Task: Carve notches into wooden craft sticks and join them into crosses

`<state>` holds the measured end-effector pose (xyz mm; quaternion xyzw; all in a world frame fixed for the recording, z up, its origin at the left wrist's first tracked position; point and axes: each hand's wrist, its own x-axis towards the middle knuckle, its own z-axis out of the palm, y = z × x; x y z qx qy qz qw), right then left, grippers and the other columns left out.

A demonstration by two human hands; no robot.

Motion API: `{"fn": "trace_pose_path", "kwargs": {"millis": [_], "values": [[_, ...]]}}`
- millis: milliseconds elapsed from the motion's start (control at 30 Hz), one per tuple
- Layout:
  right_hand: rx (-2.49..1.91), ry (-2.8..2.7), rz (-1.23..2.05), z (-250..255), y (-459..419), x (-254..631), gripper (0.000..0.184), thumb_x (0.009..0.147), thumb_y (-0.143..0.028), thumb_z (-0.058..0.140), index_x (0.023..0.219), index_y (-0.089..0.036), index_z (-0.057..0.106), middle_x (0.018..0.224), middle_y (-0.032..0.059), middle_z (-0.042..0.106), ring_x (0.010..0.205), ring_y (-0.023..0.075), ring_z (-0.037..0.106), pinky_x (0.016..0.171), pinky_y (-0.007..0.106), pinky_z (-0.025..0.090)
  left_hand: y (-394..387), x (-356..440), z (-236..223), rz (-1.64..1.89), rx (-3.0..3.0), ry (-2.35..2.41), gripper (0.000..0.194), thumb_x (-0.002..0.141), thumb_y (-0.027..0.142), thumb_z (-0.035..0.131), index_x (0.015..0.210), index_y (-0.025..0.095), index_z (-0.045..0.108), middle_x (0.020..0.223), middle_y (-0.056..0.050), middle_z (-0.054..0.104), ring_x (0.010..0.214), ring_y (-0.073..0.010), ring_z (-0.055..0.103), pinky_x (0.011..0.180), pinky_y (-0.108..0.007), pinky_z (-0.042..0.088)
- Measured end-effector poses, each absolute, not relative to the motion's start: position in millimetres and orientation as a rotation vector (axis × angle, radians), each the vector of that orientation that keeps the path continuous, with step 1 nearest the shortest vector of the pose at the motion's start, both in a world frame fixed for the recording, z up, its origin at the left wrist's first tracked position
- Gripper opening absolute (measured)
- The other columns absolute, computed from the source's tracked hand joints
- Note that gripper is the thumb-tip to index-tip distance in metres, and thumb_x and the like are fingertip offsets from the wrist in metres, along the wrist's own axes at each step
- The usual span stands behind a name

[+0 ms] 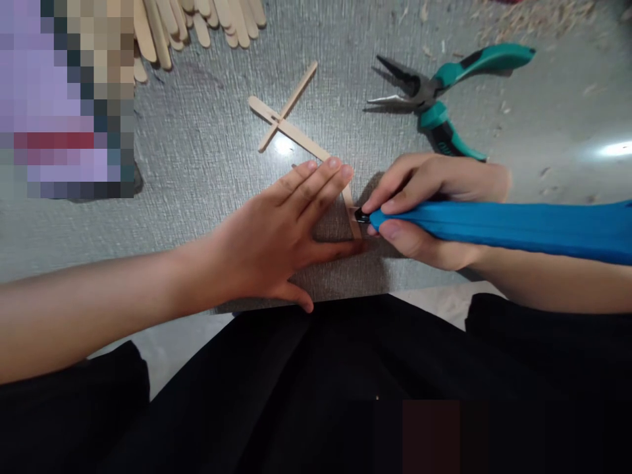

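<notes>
Laid flat with its fingers spread, my left hand (281, 224) presses the near stick against the table. That thin wooden craft stick (347, 194) slants under the fingertips, its near end by my index finger. My right hand (424, 204) is closed around a blue-handled craft knife (498, 224), gripped close to its black front end. Its small shiny tip touches or nearly touches the stick; the exact contact is too small to tell. Beyond my left fingers, a longer craft stick (303, 140) has a small slot, with a narrow stick (299, 83) crossing it there.
Needle-nose pliers (429, 95) with teal and black handles lie spread beyond my right hand. A pile of craft sticks (197, 20) sits at the far left, beside a blurred-out object (64, 99). Wood shavings (538, 23) litter the far right. The table's edge runs near my lap.
</notes>
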<state>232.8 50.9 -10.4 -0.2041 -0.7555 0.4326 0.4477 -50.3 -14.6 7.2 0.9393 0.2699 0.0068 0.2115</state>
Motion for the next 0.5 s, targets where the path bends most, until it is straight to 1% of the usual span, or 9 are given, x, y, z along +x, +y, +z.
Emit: {"fn": "trace_pose_path", "kwargs": {"millis": [100, 200, 267, 367, 433, 500], "values": [[-0.673, -1.902, 1.144, -1.4, 50.4, 233.6, 0.022, 0.083, -0.03, 0.096, 0.088, -0.032, 0.074, 0.092, -0.0014, 0.088, 0.067, 0.0183, 0.083, 0.06, 0.032, 0.067, -16.6, -53.4, 2.8, 0.082, 2.624, 0.748, 0.124, 0.108, 0.091, 0.064, 0.199, 0.032, 0.003, 0.209, -0.019, -0.01, 0.192, -0.0581, 0.011, 0.157, -0.073, 0.017], [-0.695, -2.011, 1.226, 10.4, 52.3, 237.0, 0.02, 0.084, -0.022, 0.092, 0.089, -0.032, 0.075, 0.099, -0.0005, 0.09, 0.073, 0.0202, 0.086, 0.065, 0.034, 0.071, -18.5, -54.7, 0.0, 0.082, 2.604, 0.762, 0.126, 0.108, 0.09, 0.064, 0.199, 0.034, -0.004, 0.209, -0.015, -0.013, 0.192, -0.0572, 0.01, 0.157, -0.071, 0.014], [-0.724, -2.005, 1.269, 15.9, 52.3, 238.7, 0.023, 0.083, -0.021, 0.094, 0.091, -0.032, 0.075, 0.1, 0.0001, 0.091, 0.073, 0.0224, 0.087, 0.064, 0.037, 0.071, -18.9, -54.8, 0.1, 0.078, 2.602, 0.757, 0.124, 0.11, 0.089, 0.063, 0.199, 0.035, -0.005, 0.209, -0.014, -0.011, 0.192, -0.0573, 0.009, 0.157, -0.072, 0.015], [-0.808, -1.917, 1.293, 20.5, 47.9, 239.4, 0.021, 0.085, -0.025, 0.096, 0.088, -0.032, 0.076, 0.095, -0.0006, 0.089, 0.069, 0.0213, 0.085, 0.06, 0.037, 0.069, -18.8, -55.0, 2.4, 0.056, 2.599, 0.753, 0.122, 0.11, 0.087, 0.064, 0.199, 0.037, -0.004, 0.21, -0.014, -0.008, 0.191, -0.0586, 0.01, 0.156, -0.074, 0.019], [-0.939, -1.94, 1.33, 21.6, 44.5, 239.6, 0.016, 0.093, -0.025, 0.091, 0.09, -0.033, 0.077, 0.101, -0.0002, 0.09, 0.075, 0.0204, 0.086, 0.066, 0.037, 0.071, -18.6, -55.4, 4.0, 0.039, 2.589, 0.759, 0.122, 0.11, 0.086, 0.065, 0.199, 0.039, -0.003, 0.21, -0.014, -0.008, 0.191, -0.0596, 0.012, 0.155, -0.076, 0.02], [-0.989, -1.944, 1.339, 20.1, 43.4, 239.2, 0.016, 0.094, -0.024, 0.09, 0.091, -0.033, 0.078, 0.104, 0.0003, 0.091, 0.076, 0.0201, 0.086, 0.068, 0.037, 0.071, -18.5, -55.9, 4.8, 0.039, 2.575, 0.761, 0.121, 0.11, 0.086, 0.066, 0.199, 0.04, -0.002, 0.21, -0.013, -0.008, 0.191, -0.0602, 0.012, 0.155, -0.076, 0.02]]}}
